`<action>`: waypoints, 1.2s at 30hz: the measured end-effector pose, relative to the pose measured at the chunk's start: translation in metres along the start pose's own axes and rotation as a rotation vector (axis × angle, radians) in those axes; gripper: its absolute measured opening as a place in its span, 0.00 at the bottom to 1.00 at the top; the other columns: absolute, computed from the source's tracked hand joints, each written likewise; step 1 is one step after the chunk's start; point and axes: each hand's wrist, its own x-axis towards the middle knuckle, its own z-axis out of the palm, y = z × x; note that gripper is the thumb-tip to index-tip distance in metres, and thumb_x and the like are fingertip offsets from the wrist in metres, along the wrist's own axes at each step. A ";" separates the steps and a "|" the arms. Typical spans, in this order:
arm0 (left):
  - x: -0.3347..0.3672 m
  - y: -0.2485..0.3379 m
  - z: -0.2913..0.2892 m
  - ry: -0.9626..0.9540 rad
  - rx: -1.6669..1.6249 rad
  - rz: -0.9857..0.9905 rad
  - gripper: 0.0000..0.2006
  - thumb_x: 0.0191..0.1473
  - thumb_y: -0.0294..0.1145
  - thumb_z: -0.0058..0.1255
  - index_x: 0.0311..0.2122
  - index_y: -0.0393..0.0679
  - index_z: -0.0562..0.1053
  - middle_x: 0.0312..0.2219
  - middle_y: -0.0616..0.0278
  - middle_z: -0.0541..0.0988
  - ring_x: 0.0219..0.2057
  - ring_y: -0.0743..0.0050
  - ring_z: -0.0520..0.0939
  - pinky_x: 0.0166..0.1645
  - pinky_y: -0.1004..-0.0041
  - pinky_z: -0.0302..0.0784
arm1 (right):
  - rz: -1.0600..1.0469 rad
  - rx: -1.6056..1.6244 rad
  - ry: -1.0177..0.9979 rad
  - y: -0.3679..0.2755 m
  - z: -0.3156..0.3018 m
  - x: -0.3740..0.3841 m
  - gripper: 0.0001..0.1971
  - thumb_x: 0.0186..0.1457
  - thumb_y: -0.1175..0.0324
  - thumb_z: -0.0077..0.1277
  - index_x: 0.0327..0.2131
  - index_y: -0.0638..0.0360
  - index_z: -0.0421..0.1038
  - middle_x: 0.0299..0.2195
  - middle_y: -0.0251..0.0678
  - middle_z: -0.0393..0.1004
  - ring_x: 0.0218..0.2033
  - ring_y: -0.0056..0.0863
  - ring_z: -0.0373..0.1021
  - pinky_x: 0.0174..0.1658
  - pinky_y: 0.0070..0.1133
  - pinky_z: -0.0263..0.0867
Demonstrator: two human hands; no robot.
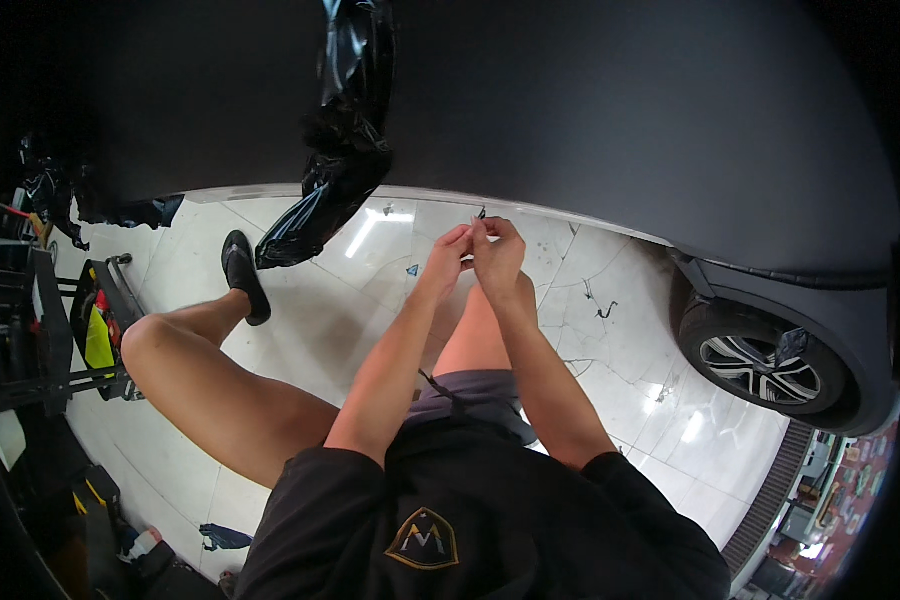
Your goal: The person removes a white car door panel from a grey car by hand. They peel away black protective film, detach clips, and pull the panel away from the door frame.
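Note:
My left hand (449, 258) and my right hand (499, 252) meet in front of me, just below the lower edge of a dark grey car side (530, 100). Both are closed, thumbs and fingers pinched together at the tips. A small dark scrap (482, 212) shows right at the fingertips; its kind is too small to tell, and the fingers hide what else they may hold. To the left of my hands, a crumpled strip of shiny black plastic film (335, 185) hangs down the car side toward the floor.
A car wheel (760, 365) stands at the right. Black scraps (602, 308) lie on the white tiled floor (610, 270). A dark wheeled cart (55, 320) with a yellow item stands at the left. My bent left leg (220, 400) reaches out to the left, and a drain grate (765, 500) runs at the lower right.

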 end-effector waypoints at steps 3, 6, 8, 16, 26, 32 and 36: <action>-0.008 0.000 -0.019 0.023 0.054 0.002 0.12 0.70 0.39 0.41 0.45 0.50 0.77 0.34 0.74 0.79 0.38 0.82 0.79 0.45 0.72 0.75 | -0.055 -0.162 -0.018 -0.018 0.010 -0.008 0.10 0.57 0.66 0.57 0.30 0.64 0.76 0.32 0.43 0.79 0.33 0.42 0.77 0.38 0.33 0.72; -0.024 0.004 -0.035 0.045 0.222 -0.067 0.13 0.68 0.38 0.42 0.47 0.47 0.78 0.36 0.71 0.81 0.38 0.82 0.80 0.43 0.72 0.76 | -0.172 -0.149 -0.017 -0.003 0.023 -0.024 0.09 0.57 0.67 0.57 0.27 0.63 0.74 0.29 0.42 0.77 0.30 0.42 0.75 0.35 0.34 0.70; -0.027 0.015 -0.058 0.079 0.437 -0.152 0.15 0.67 0.35 0.43 0.49 0.40 0.78 0.39 0.64 0.82 0.39 0.79 0.81 0.43 0.73 0.77 | -0.216 -0.123 0.002 0.009 0.039 -0.036 0.10 0.57 0.68 0.57 0.27 0.64 0.73 0.27 0.43 0.76 0.27 0.43 0.74 0.32 0.34 0.69; -0.041 0.093 -0.025 0.458 1.290 0.273 0.19 0.58 0.48 0.52 0.40 0.43 0.82 0.36 0.51 0.84 0.41 0.49 0.84 0.46 0.57 0.78 | -0.138 -0.190 -0.140 0.009 0.081 -0.080 0.07 0.56 0.67 0.54 0.29 0.59 0.70 0.29 0.43 0.75 0.30 0.47 0.74 0.34 0.41 0.68; -0.085 0.069 -0.098 0.651 1.430 0.574 0.12 0.62 0.38 0.51 0.28 0.43 0.76 0.27 0.53 0.80 0.32 0.45 0.82 0.35 0.55 0.76 | 0.133 0.016 -0.381 0.039 0.093 -0.136 0.09 0.57 0.66 0.57 0.35 0.63 0.78 0.30 0.45 0.80 0.33 0.43 0.77 0.38 0.34 0.72; -0.100 0.054 -0.102 0.617 1.406 0.563 0.11 0.63 0.37 0.49 0.30 0.43 0.74 0.28 0.54 0.79 0.32 0.44 0.81 0.35 0.54 0.75 | -0.028 0.186 -0.147 0.037 0.112 -0.077 0.12 0.59 0.63 0.57 0.37 0.64 0.80 0.26 0.45 0.79 0.26 0.35 0.76 0.33 0.27 0.70; -0.117 0.038 -0.114 0.671 1.414 0.502 0.10 0.62 0.35 0.49 0.30 0.43 0.73 0.28 0.54 0.79 0.32 0.46 0.81 0.36 0.54 0.76 | -0.207 -0.066 -0.241 -0.069 0.126 -0.036 0.13 0.58 0.61 0.56 0.35 0.63 0.79 0.31 0.46 0.80 0.32 0.44 0.77 0.36 0.35 0.72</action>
